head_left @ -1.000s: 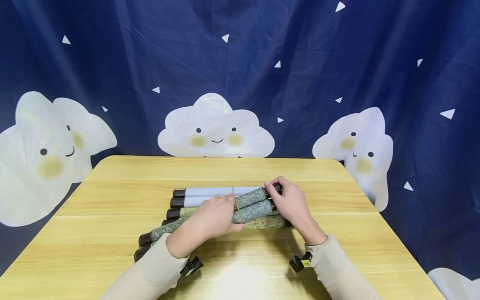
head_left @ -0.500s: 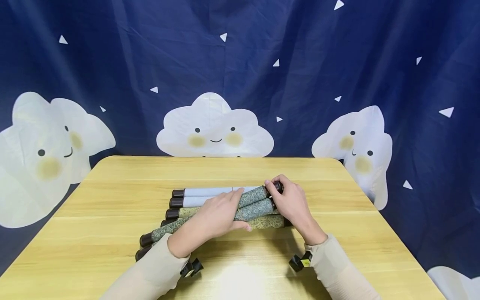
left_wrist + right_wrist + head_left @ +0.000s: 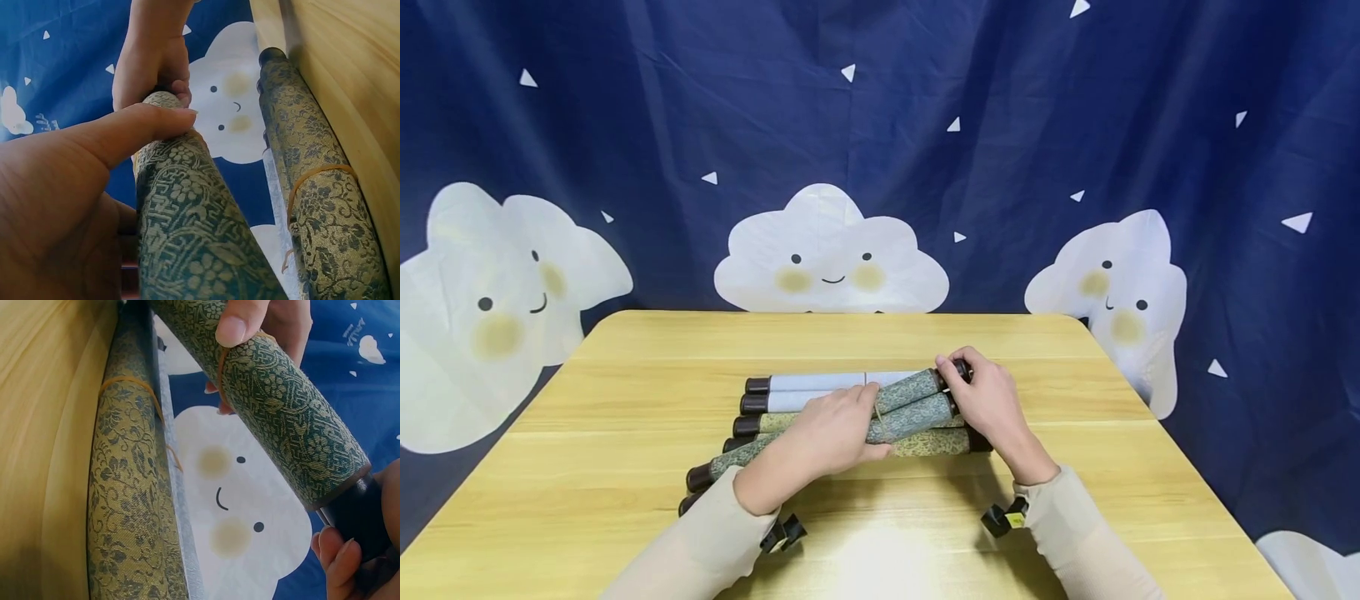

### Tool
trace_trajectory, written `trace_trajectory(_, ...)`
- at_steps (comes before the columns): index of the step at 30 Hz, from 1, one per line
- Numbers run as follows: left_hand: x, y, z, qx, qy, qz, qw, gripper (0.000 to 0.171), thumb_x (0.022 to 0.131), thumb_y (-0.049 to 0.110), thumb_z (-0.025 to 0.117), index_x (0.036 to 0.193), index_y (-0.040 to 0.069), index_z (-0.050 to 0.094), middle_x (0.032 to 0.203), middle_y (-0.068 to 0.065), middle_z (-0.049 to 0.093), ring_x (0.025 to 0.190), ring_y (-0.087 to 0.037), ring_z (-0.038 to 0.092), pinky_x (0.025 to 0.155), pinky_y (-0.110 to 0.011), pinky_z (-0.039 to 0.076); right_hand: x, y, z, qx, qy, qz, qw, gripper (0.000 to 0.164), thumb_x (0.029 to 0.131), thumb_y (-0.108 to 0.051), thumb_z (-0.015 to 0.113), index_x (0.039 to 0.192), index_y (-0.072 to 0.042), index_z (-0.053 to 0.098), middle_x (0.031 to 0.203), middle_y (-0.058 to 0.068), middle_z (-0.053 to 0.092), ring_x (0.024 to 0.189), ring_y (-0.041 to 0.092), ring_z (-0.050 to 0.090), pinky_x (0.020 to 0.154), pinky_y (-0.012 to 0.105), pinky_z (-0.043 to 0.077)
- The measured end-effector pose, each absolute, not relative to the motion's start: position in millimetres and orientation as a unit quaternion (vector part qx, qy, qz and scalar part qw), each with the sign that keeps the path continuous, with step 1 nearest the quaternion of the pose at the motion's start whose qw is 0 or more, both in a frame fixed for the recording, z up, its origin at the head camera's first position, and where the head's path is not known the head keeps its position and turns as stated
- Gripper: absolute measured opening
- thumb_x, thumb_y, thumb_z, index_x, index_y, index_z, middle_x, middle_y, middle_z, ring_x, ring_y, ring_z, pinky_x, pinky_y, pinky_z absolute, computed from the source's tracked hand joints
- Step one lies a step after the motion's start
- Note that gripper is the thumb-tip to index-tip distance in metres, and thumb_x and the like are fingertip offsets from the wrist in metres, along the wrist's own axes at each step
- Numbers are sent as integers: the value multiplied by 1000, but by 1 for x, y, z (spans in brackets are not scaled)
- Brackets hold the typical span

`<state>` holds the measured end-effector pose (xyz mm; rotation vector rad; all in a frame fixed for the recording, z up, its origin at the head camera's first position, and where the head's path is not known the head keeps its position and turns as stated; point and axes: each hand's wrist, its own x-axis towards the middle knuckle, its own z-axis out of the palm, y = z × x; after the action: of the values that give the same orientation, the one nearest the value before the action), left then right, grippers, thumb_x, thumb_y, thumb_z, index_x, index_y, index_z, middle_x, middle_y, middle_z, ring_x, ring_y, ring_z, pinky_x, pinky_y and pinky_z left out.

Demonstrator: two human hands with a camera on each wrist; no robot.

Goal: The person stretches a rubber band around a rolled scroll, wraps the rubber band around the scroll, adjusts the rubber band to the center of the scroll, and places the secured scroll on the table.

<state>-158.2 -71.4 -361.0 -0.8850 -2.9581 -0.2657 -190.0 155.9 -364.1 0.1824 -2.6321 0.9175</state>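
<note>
A green patterned hanging scroll (image 3: 913, 417) with two rolls lies slantwise above the others, its right end raised. My left hand (image 3: 831, 429) grips it near the middle, the thumb lying across the cloth in the left wrist view. At its right end my right hand (image 3: 988, 396) holds the dark end knob (image 3: 356, 515). A rubber band (image 3: 222, 375) circles the green scroll close to the left hand. Beneath it rests a gold patterned scroll (image 3: 932, 442), and farther back a pale blue scroll (image 3: 805, 383); my hands and the green scroll partly cover both.
The scrolls lie on a light wooden table (image 3: 625, 417). Behind its far edge hangs a dark blue curtain (image 3: 895, 100) with printed clouds. The gold scroll also bears a rubber band (image 3: 322, 170).
The green scroll and my right hand have shifted slightly to the right. My left hand moved right along the scroll, then back, and the rubber band beside it shows again.
</note>
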Motion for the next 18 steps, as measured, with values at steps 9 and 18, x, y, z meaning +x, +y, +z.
trace_trajectory(9,-157,-74,-356,-275,-957,-92,-4,87,84,57,68,138,-7,45,128,-22,59,114,-35,59,93,-43,52,-192,160,-363,71,-930,315,173,40,97,-52,52,100,-15,69,80,6,68,76,29,64,69,43,49)
trace_trajectory(18,-160,-76,-358,-283,-954,-103,-9,106,75,73,61,144,-4,39,139,-22,50,124,-37,52,102,-46,45,-192,161,-363,70,-932,309,177,37,97,-50,53,99,-17,68,73,2,63,68,24,58,67,41,47)
